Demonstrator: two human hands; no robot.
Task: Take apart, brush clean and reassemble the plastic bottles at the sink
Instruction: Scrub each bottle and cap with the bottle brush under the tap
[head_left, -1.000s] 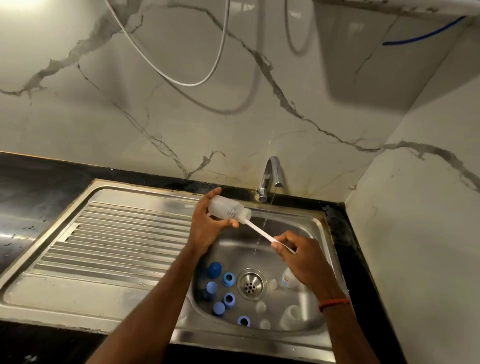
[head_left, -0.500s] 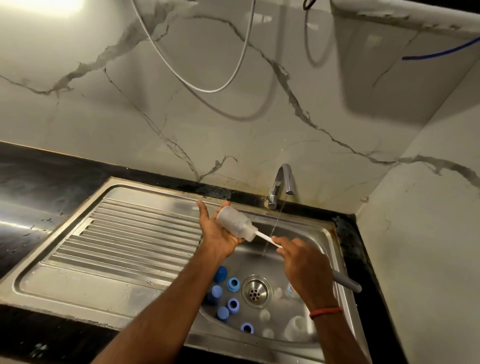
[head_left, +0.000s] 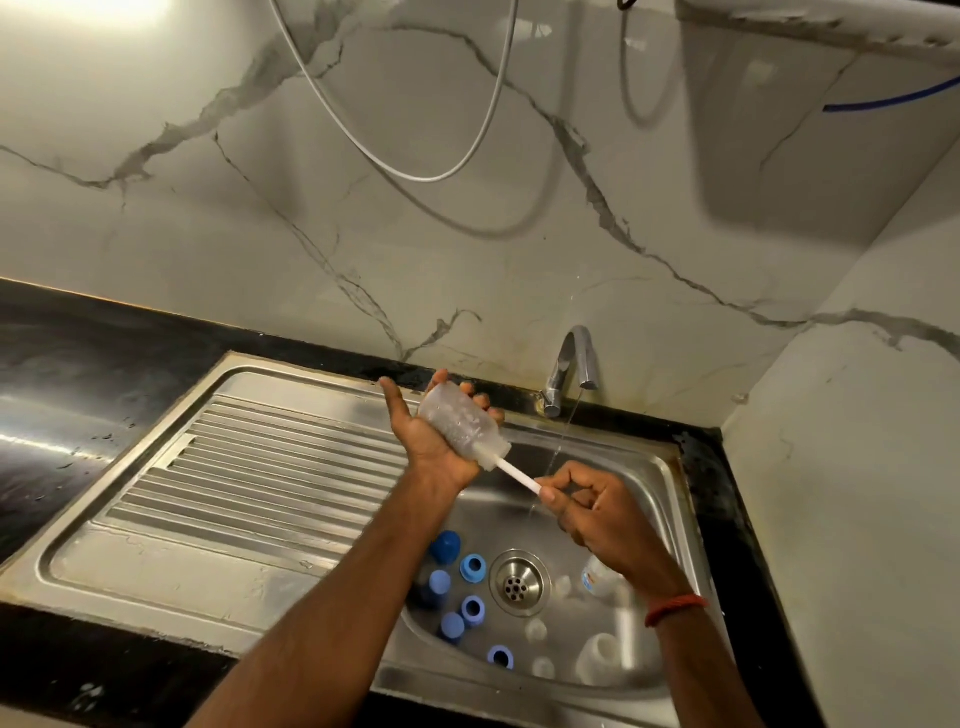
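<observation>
At the near edge of the basin, I saw loose blue caps (head_left: 471, 567) and pale bottle parts (head_left: 597, 657) lying on the floor of the sink (head_left: 670, 488) around the drain (head_left: 519, 582), none of them touched by either hand. Above them, my right hand (head_left: 597, 512) was pinched closed on the white handle of the brush (head_left: 519, 475), thumb and fingers wrapped narrowly about its near end. The handle ran up and to the left from that grip into the mouth of the clear bottle (head_left: 460, 426), whose bristle-filled body lay across the palm of my left hand (head_left: 431, 441). That hand cupped the bottle loosely, thumb spread wide to the left, fingertips curling over the far side. The bottle's long axis was in line with the handle, base toward the far-left corner of the sink, mouth toward the right hand; I judged that any further stroke had to follow this 1 line. Farther back, the tap (head_left: 571, 364) at the far edge let a thin stream fall just beside the right hand.
</observation>
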